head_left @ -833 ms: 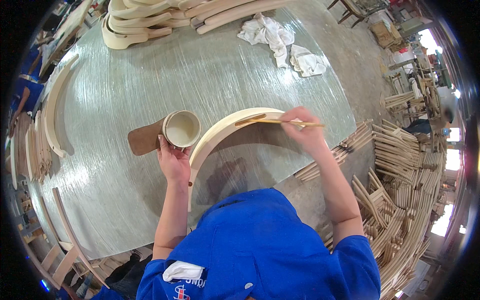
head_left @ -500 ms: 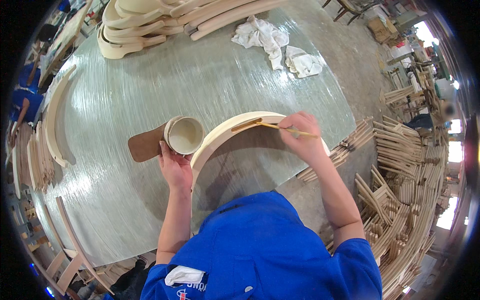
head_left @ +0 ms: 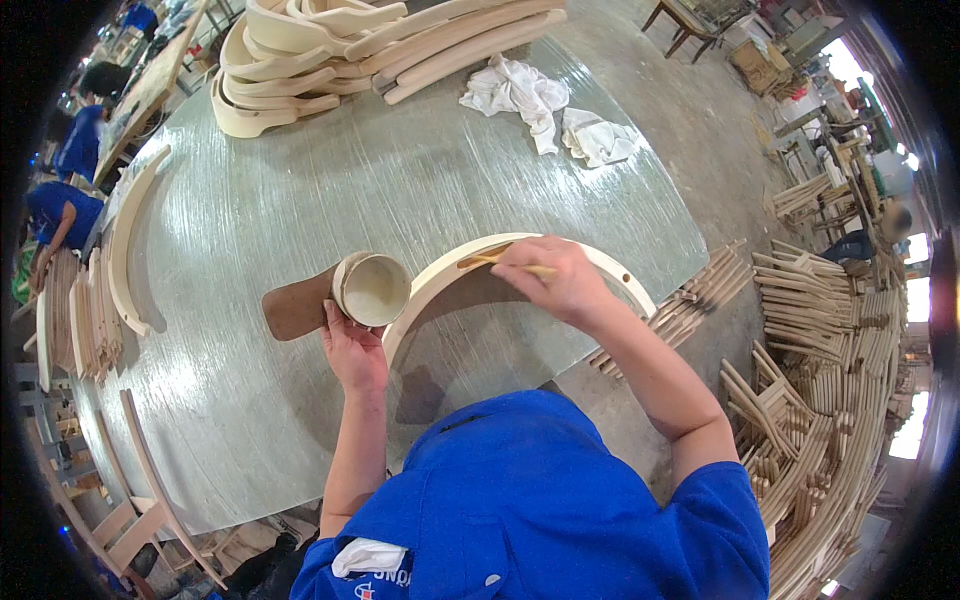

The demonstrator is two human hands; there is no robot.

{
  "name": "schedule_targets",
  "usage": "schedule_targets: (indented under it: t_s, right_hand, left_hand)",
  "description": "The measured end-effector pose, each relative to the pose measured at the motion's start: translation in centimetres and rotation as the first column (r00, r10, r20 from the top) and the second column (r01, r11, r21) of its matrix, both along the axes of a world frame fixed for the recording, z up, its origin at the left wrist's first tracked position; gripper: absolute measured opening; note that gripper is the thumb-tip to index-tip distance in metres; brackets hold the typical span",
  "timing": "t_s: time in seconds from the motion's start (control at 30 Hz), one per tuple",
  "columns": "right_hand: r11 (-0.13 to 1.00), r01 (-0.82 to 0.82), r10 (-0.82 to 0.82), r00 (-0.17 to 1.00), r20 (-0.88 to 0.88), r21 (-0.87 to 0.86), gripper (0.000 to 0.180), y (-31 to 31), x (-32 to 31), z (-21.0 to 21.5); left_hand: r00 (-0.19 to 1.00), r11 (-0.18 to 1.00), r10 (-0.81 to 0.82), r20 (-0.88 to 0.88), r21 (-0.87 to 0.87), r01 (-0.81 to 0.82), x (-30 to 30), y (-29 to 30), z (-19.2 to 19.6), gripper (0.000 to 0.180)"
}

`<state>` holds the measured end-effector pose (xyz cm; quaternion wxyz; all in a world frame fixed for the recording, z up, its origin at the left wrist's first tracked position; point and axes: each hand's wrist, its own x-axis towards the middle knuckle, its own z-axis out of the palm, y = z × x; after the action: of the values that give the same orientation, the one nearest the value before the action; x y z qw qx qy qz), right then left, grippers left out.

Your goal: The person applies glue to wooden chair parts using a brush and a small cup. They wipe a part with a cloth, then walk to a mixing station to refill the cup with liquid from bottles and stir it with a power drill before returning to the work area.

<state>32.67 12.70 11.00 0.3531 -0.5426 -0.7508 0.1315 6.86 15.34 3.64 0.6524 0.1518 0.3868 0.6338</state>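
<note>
My left hand [head_left: 355, 358] is closed around a round, pale-rimmed cup [head_left: 342, 292] with a whitish substance inside. A flat brown piece [head_left: 298, 307] with rounded corners sticks out left of the cup; whether it is joined to it I cannot tell. Pinched in my right hand [head_left: 560, 282] is a thin wooden stick [head_left: 486, 259]. Its tip is at the long slot in a curved pale wooden rail [head_left: 432, 285], which arches across the table in front of me. My right fingers hide part of the slot. A small round hole shows near the rail's right end.
Plastic film covers the table [head_left: 250, 210]. Curved wooden parts [head_left: 290, 85] are stacked at its far side, beside crumpled white cloths [head_left: 515, 95]. Another curved rail [head_left: 125, 240] lies left. Bundled wooden sticks [head_left: 800, 300] stand right. A person in blue [head_left: 62, 212] works at far left.
My right hand and the stick have moved left along the slot, uncovering the hole near the rail's right end. My left hand still holds the cup in nearly the same place.
</note>
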Motion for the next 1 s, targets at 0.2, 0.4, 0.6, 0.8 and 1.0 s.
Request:
schedule_targets:
  t_s: [0.2, 0.4, 0.6, 0.8, 1.0]
  right_hand:
    - [0.970, 0.128, -0.124, 0.992, 0.033, -0.206, 0.011, 0.0, 4.3, 0.0]
    - [0.938, -0.337, 0.345, 0.891, 0.293, -0.081, 0.010, 0.1, 7.1, 1.9]
    - [0.838, -0.539, 0.491, 0.812, 0.315, 0.083, 0.015, -1.0, 12.1, 3.2]
    - [0.973, 0.190, -0.158, 0.962, -0.222, 0.133, 0.015, -4.6, 23.3, -0.3]
    - [0.924, 0.263, -0.383, 0.624, -0.681, -0.278, 0.027, -4.1, 30.2, -5.8]
  left_hand:
    - [0.992, 0.995, 0.102, -0.069, -0.012, -0.103, -1.1, -2.1, 1.2, 0.026]
    - [0.988, 0.993, 0.109, -0.109, 0.051, -0.104, -0.3, -3.7, 1.2, 0.028]
    - [0.971, 0.992, 0.103, -0.214, 0.096, -0.084, 5.7, -3.8, 3.6, 0.029]
    - [0.970, 0.986, -0.097, -0.221, 0.109, 0.124, 15.3, -1.2, 4.7, 0.030]
    - [0.898, 0.934, -0.349, -0.270, -0.017, 0.358, 28.1, 0.7, 5.0, 0.028]
